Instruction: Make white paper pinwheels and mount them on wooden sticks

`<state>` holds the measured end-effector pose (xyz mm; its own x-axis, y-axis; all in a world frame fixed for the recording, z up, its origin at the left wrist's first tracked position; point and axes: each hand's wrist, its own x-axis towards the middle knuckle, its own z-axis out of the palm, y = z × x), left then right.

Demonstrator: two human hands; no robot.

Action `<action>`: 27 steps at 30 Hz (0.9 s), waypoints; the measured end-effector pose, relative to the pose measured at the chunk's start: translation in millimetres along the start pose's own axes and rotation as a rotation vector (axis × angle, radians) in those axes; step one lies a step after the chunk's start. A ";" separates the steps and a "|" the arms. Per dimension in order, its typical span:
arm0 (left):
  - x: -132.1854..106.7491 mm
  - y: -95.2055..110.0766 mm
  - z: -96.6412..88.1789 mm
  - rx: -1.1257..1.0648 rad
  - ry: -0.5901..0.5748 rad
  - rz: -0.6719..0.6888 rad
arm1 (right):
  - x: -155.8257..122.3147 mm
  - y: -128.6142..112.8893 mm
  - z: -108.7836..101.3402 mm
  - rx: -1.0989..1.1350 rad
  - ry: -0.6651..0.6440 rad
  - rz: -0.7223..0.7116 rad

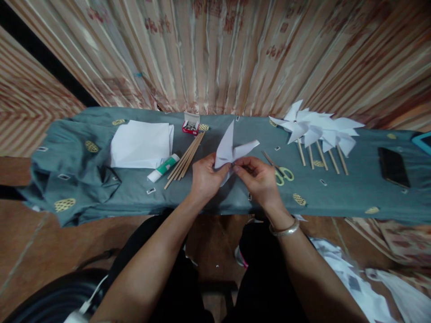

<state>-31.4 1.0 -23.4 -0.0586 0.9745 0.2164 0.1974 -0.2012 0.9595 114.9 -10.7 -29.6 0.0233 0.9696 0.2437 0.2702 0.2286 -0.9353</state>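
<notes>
1. Bangle (286, 231): silver-coloured, at the right wrist.
2. Left hand (206, 178): grasping the paper (224, 150) between thumb and fingers.
3. Right hand (260, 180): thumb and fingers drawn together at the paper's middle; what they pinch is hidden, so cannot tell whether they grip.
4. Paper: white, folded into points, between both hands.
5. Scissors (279, 170): green-handled, just right of right hand.
6. Sticks (185, 159): wooden, loose bundle, just left of left hand.
7. Glue (164, 168): left of left hand, beside the sticks.
8. Box (190, 131): red, open, beyond left hand.
9. Sheets (141, 144): white stack, farther left of left hand.
10. Pinwheels (313, 128): white, overlapping, beyond and right of right hand.
11. Phone (393, 167): dark, well right of right hand.
12. Curtain (215, 54): patterned, beyond both hands.
</notes>
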 end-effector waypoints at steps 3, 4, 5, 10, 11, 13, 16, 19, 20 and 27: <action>-0.4 -1.1 -0.5 0.014 -0.020 0.013 | 2.4 6.4 -0.8 0.096 -0.035 0.064; -0.6 -1.4 -0.7 0.021 -0.026 0.015 | 3.0 7.4 -1.3 0.122 -0.046 0.090; -0.8 -1.8 -1.0 0.033 -0.031 0.017 | 3.6 7.7 -1.8 0.149 -0.055 0.117; -1.6 -3.7 -2.6 0.148 -0.069 0.076 | 5.4 2.4 -3.5 0.300 -0.080 0.269; -1.8 -3.8 -2.9 0.171 -0.077 0.094 | 5.6 0.9 -3.4 0.325 -0.078 0.296; -2.3 -3.7 -3.3 0.208 -0.087 0.121 | 6.1 -1.9 -3.1 0.363 -0.071 0.343; -3.5 -2.6 -3.8 0.230 -0.090 0.155 | 6.8 -4.1 -2.6 0.401 -0.057 0.383; -4.3 -2.4 -4.6 0.219 -0.108 0.173 | 7.3 -3.7 -2.6 0.426 -0.056 0.396; -4.3 -2.8 -5.0 0.211 -0.115 0.172 | 7.3 -3.2 -2.6 0.427 -0.059 0.399; -3.7 -7.5 -7.3 0.179 -0.113 0.145 | 6.1 0.3 -1.1 0.423 -0.070 0.423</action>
<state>-39.8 -1.9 -30.1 0.0904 0.9435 0.3187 0.3663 -0.3291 0.8704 116.2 -4.8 -28.2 -0.0221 0.9841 -0.1760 -0.1558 -0.1773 -0.9717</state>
